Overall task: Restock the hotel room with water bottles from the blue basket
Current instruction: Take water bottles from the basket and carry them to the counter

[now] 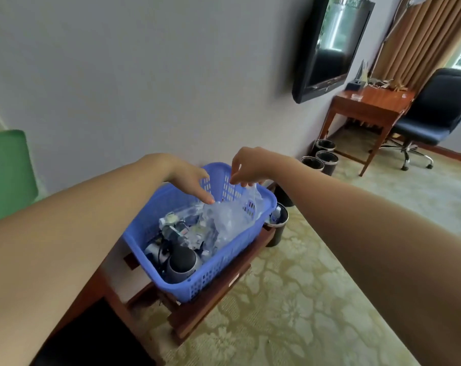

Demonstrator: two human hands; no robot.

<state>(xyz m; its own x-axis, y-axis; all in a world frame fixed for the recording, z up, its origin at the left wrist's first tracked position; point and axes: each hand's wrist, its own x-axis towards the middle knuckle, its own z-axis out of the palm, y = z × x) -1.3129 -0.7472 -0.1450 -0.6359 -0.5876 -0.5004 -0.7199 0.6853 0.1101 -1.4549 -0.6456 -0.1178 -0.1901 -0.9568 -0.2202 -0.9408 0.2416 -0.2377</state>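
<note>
At frame centre, the bottles point(187, 228), seemingly wrapped in clear plastic point(232, 215), lie in the basket point(197, 283) just below both hands: right hand point(246, 167) pinching the plastic, left hand point(191, 180) nearer, fingers loosely apart.

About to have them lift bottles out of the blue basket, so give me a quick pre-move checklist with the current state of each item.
1. Blue basket seated on the wooden rack: ok.
2. Right hand pinching the clear plastic bag at its top: ok.
3. Left hand free, fingertips at the bag: ok.
4. Water bottles visible and reachable: cannot tell, the bag blurs the contents.
5. Dark round appliance clear of the bag: ok, near end.
6. Desk has room for bottles: ok.
</note>
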